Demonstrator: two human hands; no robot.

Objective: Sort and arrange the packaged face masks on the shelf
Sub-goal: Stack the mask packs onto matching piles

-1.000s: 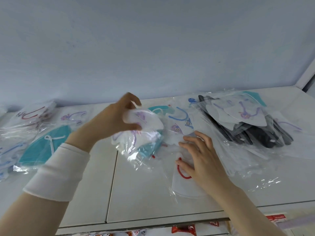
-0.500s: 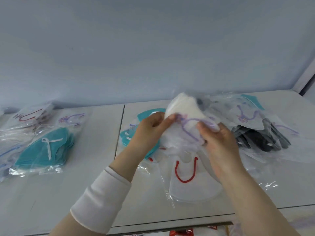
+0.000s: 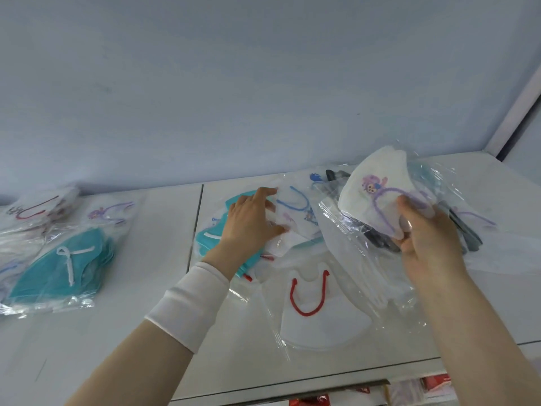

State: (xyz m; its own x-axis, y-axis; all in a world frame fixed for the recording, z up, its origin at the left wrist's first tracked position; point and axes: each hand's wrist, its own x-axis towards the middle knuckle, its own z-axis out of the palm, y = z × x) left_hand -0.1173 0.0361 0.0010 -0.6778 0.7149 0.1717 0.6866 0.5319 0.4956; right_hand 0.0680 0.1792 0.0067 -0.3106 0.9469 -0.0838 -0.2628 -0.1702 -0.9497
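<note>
My right hand [image 3: 426, 241] grips a packaged white mask with purple loops and a cartoon print [image 3: 376, 190], lifted above the shelf at the right. My left hand [image 3: 251, 227] lies flat on a packaged white mask with blue loops [image 3: 295, 213], which rests on teal masks [image 3: 210, 238]. A white mask with red loops [image 3: 316, 315] lies in its clear bag near the front edge. Dark grey masks [image 3: 465, 232] sit partly hidden behind the lifted bag.
On the left of the white shelf [image 3: 146, 288] lie sorted piles: teal masks with white loops [image 3: 61, 273], purple-loop masks [image 3: 114, 212], red-loop masks [image 3: 38, 209]. The back wall stands close behind. Red packets [image 3: 310, 401] show below the front edge.
My left hand let go of the purple-loop mask and dropped onto the blue-loop mask. My right hand carried the purple-loop mask up and to the right.
</note>
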